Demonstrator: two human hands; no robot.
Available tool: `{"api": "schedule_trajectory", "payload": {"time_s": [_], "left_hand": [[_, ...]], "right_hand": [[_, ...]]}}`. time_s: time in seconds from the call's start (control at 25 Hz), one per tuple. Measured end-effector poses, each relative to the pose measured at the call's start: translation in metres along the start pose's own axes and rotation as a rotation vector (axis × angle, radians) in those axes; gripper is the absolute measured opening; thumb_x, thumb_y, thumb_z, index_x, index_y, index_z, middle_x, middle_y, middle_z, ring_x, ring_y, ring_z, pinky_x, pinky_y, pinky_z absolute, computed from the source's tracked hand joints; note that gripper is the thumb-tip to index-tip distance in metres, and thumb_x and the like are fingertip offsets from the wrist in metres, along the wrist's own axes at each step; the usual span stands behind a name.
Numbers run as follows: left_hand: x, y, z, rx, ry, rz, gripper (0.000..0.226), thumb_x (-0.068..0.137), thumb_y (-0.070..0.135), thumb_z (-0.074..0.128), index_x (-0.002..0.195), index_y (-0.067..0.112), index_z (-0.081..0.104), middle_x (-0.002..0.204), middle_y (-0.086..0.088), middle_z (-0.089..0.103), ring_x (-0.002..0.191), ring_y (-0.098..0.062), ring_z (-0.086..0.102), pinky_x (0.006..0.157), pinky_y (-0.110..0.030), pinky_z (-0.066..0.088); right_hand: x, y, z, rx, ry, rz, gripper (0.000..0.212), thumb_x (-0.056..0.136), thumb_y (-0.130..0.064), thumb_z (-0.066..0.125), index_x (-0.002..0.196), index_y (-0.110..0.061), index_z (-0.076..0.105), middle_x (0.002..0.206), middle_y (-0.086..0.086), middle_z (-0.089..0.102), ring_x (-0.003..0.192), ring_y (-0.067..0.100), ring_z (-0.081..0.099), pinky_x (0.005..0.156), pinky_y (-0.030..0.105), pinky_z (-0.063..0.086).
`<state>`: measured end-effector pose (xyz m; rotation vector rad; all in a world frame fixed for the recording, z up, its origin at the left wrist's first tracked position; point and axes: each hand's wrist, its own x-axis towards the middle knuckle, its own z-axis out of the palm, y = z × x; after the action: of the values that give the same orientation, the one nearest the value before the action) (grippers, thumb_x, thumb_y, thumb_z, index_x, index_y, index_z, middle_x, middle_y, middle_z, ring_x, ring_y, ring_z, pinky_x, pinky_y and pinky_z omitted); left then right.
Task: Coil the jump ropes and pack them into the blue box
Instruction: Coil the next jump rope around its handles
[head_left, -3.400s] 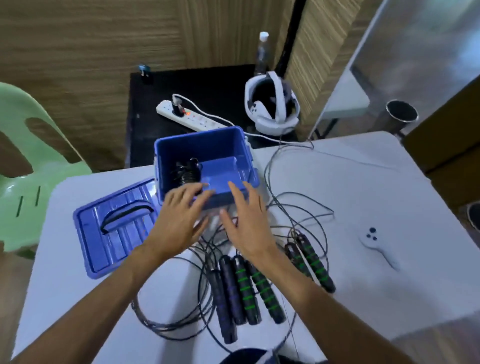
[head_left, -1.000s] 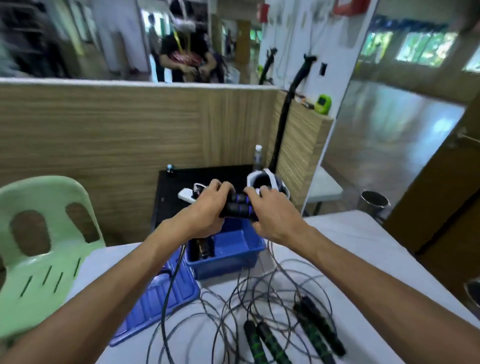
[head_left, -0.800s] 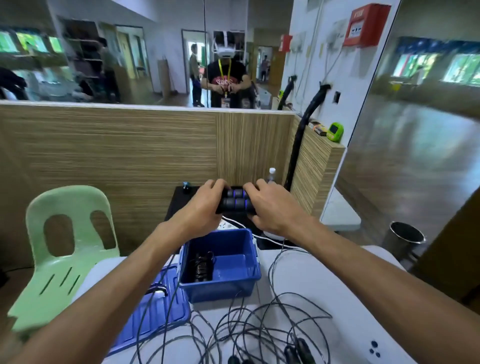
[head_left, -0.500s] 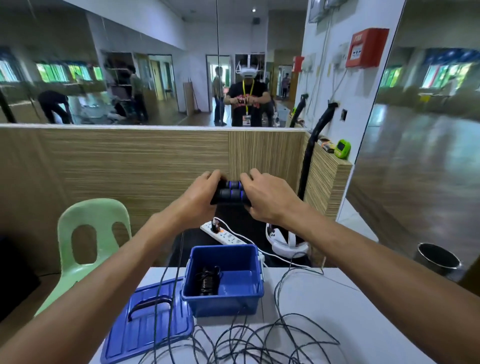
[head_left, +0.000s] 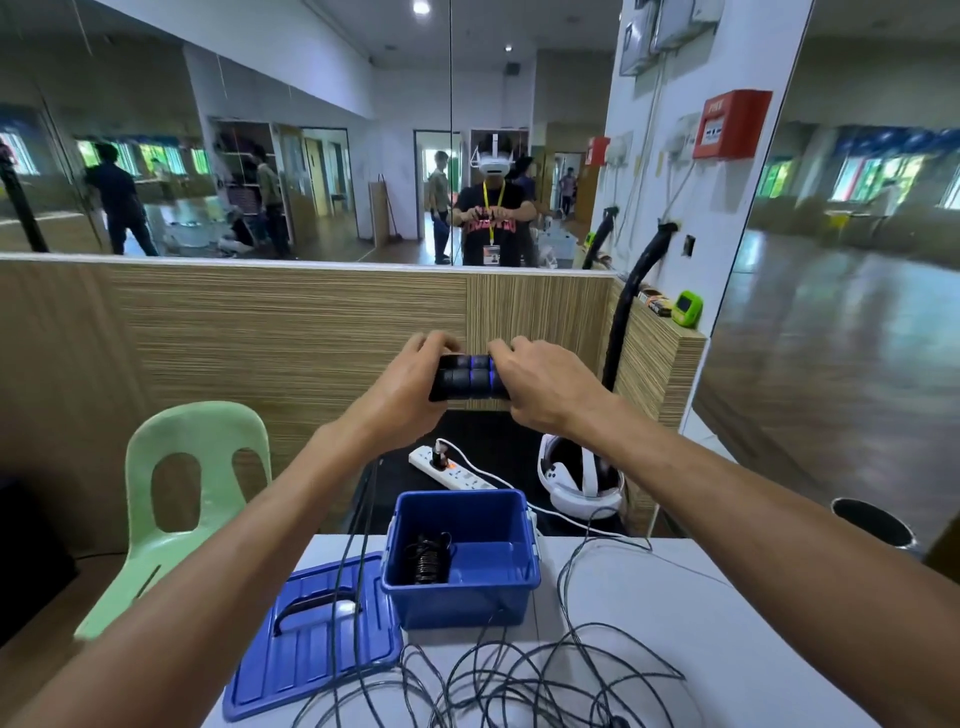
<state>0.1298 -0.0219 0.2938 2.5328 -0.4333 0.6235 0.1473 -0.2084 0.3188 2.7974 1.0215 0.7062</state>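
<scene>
Both arms are stretched out and raised high above the table. My left hand (head_left: 402, 387) and my right hand (head_left: 543, 387) grip a pair of black jump rope handles with blue bands (head_left: 470, 378), held side by side and level. Their thin black cord (head_left: 358, 525) hangs down from my left hand to the table. The open blue box (head_left: 511, 587) stands on the white table (head_left: 670, 603) below, with one coiled black jump rope (head_left: 427, 560) inside at its left. Loose black cords (head_left: 519, 675) lie tangled in front of the box.
The blue lid (head_left: 306, 639) lies left of the box. Behind the table a black stand holds a white power strip (head_left: 449, 469) and a white headset (head_left: 582, 480). A green plastic chair (head_left: 176, 519) stands at the left, a metal bin (head_left: 872, 527) at the right.
Both hands took the handle pair from the table and lifted it up and away over the box. The view tilted upward, so the other handles on the table dropped out of sight.
</scene>
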Motion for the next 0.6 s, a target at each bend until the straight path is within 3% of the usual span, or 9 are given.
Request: {"api": "schedule_trajectory", "payload": {"time_s": [0.08,0.2,0.24,0.32,0.44,0.6], "left_hand": [[-0.018,-0.005,0.011,-0.134,0.145,-0.153,0.05,0.085,0.004,0.066,0.127,0.017,0.042,0.111,0.006,0.054,0.093,-0.007,0.054,0.08,-0.023,0.044],[-0.054,-0.018,0.045,-0.404,0.314,-0.406,0.006,0.102,0.025,0.043,0.104,0.023,0.048,0.074,-0.001,0.059,0.063,-0.017,0.056,0.055,-0.042,0.051],[-0.065,-0.019,0.055,-0.424,0.34,-0.446,0.014,0.103,0.03,0.037,0.096,0.024,0.047,0.069,-0.001,0.056,0.059,-0.02,0.052,0.051,-0.044,0.047],[-0.078,-0.008,0.071,-0.379,0.261,-0.468,0.023,0.104,0.035,0.029,0.092,0.024,0.046,0.071,-0.001,0.058,0.059,-0.019,0.052,0.049,-0.036,0.042],[-0.072,0.029,0.08,-0.177,0.143,-0.352,0.022,0.105,0.031,0.026,0.1,0.017,0.042,0.079,-0.003,0.065,0.069,-0.025,0.062,0.061,-0.041,0.047],[-0.05,0.063,0.087,-0.034,0.118,-0.267,0.032,0.105,0.032,0.021,0.122,0.011,0.038,0.082,-0.009,0.065,0.073,-0.032,0.064,0.06,-0.038,0.043]], "right_hand": [[0.0,-0.002,-0.001,0.042,-0.019,0.058,0.038,0.083,-0.013,0.065,0.117,-0.01,0.048,0.101,0.012,0.059,0.084,0.029,0.061,0.07,0.039,0.051],[0.003,0.006,-0.006,0.177,-0.053,0.215,0.033,0.084,-0.013,0.063,0.113,-0.012,0.047,0.094,0.01,0.059,0.077,0.027,0.06,0.073,0.043,0.055],[0.005,0.01,-0.008,0.222,-0.059,0.258,0.032,0.085,-0.015,0.064,0.112,-0.013,0.047,0.092,0.008,0.058,0.074,0.024,0.06,0.073,0.042,0.056],[0.011,0.014,-0.011,0.294,-0.066,0.284,0.034,0.086,-0.031,0.071,0.107,-0.016,0.048,0.088,0.003,0.058,0.07,0.016,0.058,0.071,0.036,0.055],[0.02,0.003,-0.013,0.332,-0.094,0.222,0.06,0.071,-0.067,0.072,0.096,-0.018,0.048,0.081,-0.004,0.053,0.067,0.009,0.053,0.066,0.029,0.049],[0.019,-0.009,-0.014,0.34,-0.104,0.241,0.076,0.058,-0.081,0.069,0.092,-0.016,0.049,0.08,-0.001,0.057,0.07,0.017,0.057,0.068,0.035,0.052]]}}
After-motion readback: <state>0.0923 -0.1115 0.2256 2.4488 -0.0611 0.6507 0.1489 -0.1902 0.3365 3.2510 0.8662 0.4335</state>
